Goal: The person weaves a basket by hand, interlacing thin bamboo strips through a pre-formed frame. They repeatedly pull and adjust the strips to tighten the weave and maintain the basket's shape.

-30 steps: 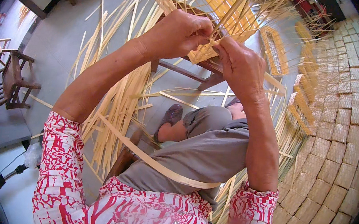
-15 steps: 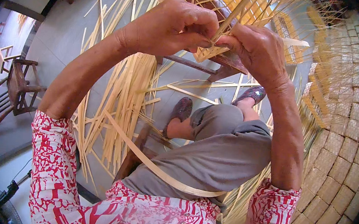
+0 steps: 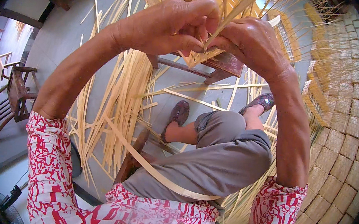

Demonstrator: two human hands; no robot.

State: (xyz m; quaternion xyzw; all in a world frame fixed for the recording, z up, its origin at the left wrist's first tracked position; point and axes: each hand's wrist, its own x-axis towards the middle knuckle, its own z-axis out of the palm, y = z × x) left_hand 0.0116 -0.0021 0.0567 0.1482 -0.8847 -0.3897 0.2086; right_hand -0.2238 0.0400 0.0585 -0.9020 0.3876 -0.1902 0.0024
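Note:
At the top middle, my left hand (image 3: 171, 26) and my right hand (image 3: 256, 43) meet at the pointed edge of a woven bamboo piece (image 3: 195, 60). Both hands are closed, thumbs and fingers pinching thin bamboo strips where they cross. One wider bamboo strip (image 3: 235, 14) rises slantwise from between the fingertips. Further strips fan out beyond the hands, and part of the weave is hidden behind the fingers. Across my lap curves a long loose bamboo strip (image 3: 156, 169), touching neither hand.
A heap of bamboo strips (image 3: 124, 93) covers the floor left of my legs. Under the weaving stands a low wooden bench (image 3: 225, 71). A wooden chair (image 3: 17, 90) is at the left. Stacked woven blocks (image 3: 336, 159) line the right, and a fan (image 3: 9, 212) is at lower left.
Both hands have shifted slightly left with the weave, still pinching it. The fingers of my right hand have curled further over the strips, and the rising strip leans more to the right.

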